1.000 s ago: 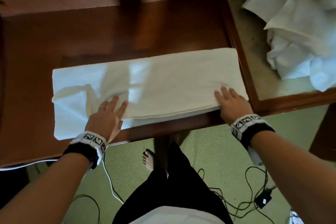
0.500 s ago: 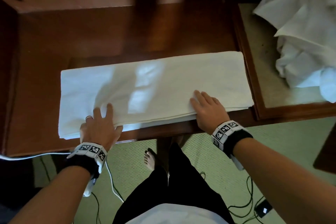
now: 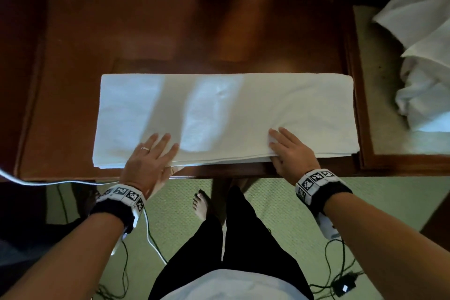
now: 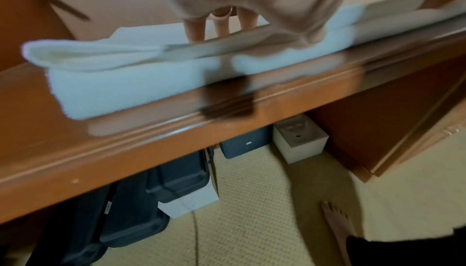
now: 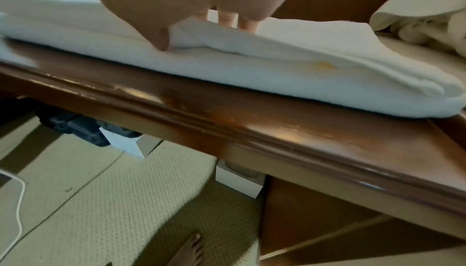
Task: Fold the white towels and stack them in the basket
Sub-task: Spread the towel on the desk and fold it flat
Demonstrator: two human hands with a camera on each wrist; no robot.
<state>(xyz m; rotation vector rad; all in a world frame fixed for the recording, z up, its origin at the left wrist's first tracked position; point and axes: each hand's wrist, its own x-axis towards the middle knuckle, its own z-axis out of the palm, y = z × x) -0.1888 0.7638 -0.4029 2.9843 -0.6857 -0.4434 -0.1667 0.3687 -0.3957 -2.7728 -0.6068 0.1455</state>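
A long folded white towel [image 3: 243,114] lies lengthwise on the brown wooden table [image 3: 170,39], close to its near edge. My left hand [image 3: 155,151] rests flat on the towel's near left part, fingers [image 4: 194,29] straight on the top layer. My right hand [image 3: 285,146] is on the near edge right of the middle. Its fingers [image 5: 227,18] lie on top and its thumb is tucked under the upper layer [image 5: 227,37], pinching it. A heap of unfolded white towels [image 3: 423,56] sits at the right. No basket is in view.
The heap lies on a lower side table [image 3: 379,129] with a raised wooden rim, butting against the main table's right end. Under the table stand dark cases [image 4: 161,186] and white boxes [image 4: 300,140]. Cables [image 3: 151,238] and my bare foot [image 3: 202,204] are on the green carpet.
My right hand has slid left along the near edge, from the towel's right end toward the middle. The rumpled left end now lies flat, with my left hand still on it.
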